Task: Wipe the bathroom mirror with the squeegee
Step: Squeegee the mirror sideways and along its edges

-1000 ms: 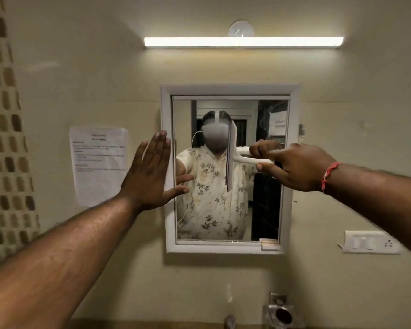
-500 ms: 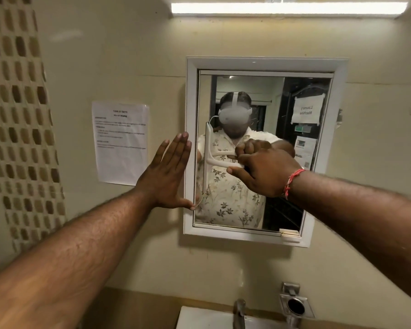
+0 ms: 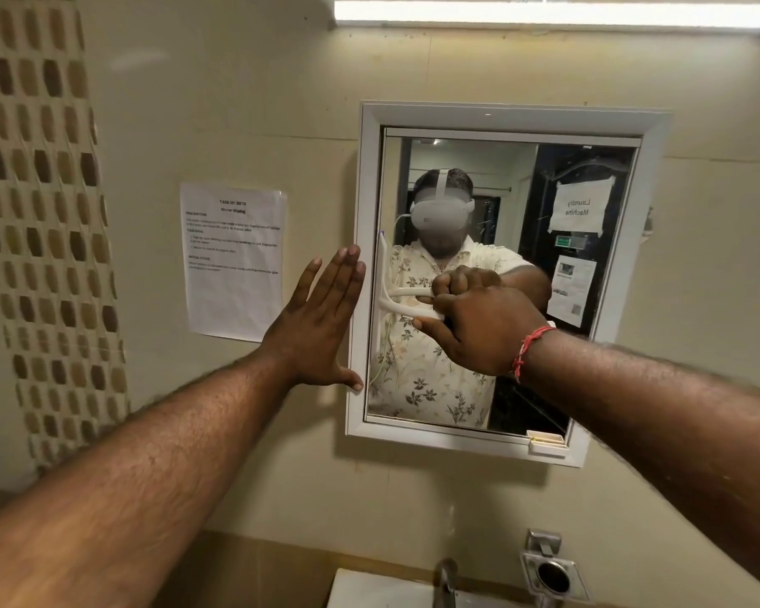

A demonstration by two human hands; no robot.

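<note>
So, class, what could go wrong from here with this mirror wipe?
The white T-shaped squeegee in the right hand sits at the left edge of the mirror glass; its blade may catch the white mirror frame. The left hand lies flat at that frame's edge, thumb near the glass, and could smudge it.

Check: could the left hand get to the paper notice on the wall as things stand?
Probably yes. The left hand is open, flat against the left side of the mirror frame, holding nothing. The paper notice hangs just left of it, with only bare wall between.
</note>
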